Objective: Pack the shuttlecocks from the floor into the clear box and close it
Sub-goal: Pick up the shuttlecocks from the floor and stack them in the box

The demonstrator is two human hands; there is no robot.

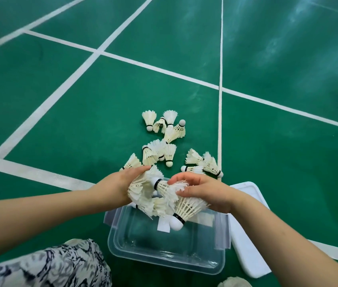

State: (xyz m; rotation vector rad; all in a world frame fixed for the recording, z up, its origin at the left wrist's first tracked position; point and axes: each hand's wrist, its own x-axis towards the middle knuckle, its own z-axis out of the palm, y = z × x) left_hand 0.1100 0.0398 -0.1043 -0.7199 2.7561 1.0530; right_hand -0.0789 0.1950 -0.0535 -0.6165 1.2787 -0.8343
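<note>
**Both hands hold a bunch of shuttlecocks over the open box**

The left hand [118, 186] and the right hand [207, 191] face each other, fingers curled, and their grip closes from both sides on a bunch of white feather shuttlecocks with black-banded cork tips [157, 195]. The bunch hangs just above the far end of the clear rectangular plastic box [164, 261], with one cork pointing down into it. The box stands open on the green court floor [81, 100]. Its white lid [246, 253] lies flat just beside the box on the right. Beyond the box, more loose white shuttlecocks [164, 150] lie scattered on the floor, some touching each other, near a white court line [220, 121]. Black-and-white patterned fabric [50, 268] shows at lower left.
</note>
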